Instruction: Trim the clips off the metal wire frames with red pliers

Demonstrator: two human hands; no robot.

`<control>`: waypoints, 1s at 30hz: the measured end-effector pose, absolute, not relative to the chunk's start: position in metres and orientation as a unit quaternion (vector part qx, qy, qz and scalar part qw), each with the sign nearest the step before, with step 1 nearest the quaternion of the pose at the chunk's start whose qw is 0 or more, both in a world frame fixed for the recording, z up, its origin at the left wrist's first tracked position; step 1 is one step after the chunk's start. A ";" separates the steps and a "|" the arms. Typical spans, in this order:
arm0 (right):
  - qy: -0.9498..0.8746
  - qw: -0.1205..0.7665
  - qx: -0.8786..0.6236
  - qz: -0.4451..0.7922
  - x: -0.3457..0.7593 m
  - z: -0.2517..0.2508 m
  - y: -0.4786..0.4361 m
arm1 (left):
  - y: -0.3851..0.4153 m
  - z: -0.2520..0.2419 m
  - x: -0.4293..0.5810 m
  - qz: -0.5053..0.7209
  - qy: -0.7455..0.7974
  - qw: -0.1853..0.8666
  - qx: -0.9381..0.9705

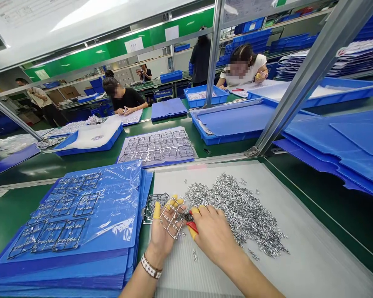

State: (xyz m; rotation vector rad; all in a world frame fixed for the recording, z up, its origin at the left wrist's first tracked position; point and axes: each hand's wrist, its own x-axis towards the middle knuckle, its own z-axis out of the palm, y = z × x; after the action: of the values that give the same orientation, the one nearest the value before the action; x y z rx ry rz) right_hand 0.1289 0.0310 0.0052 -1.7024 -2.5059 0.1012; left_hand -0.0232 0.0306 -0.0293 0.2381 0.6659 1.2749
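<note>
My left hand (162, 231), with yellow finger cots and a bracelet at the wrist, is closed on a small metal lattice frame (171, 217) held over a grey mat (298, 248). Close beside it, my right hand (211, 236) grips red-handled cutters (191, 225) whose tip meets the frame. A big heap of small silvery cut pieces (239, 211) lies just right of both hands. Another metal frame (151, 205) lies flat at the mat's left edge.
A stack of blue sheets under clear plastic, carrying metal frames (74, 219), sits left. More frames on a blue sheet (157, 147) lie ahead, with blue trays (233, 122) and blue sheets (345, 140) to the right. A slanted metal post (298, 82) rises ahead. Other people work at far benches.
</note>
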 end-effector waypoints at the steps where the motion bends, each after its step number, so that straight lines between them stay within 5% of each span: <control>1: -0.825 0.055 -0.561 0.031 0.128 0.005 0.031 | 0.030 -0.030 -0.023 0.583 0.308 0.744 0.109; 30: -0.842 0.063 -0.535 0.042 0.110 0.003 0.014 | 0.031 -0.030 -0.027 0.613 0.313 0.720 0.092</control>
State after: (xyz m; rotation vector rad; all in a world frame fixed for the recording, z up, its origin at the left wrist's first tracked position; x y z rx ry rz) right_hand 0.1105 0.0145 0.0030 -1.6153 -2.5429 0.1258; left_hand -0.0269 0.0315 -0.0301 0.2043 0.6910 1.3539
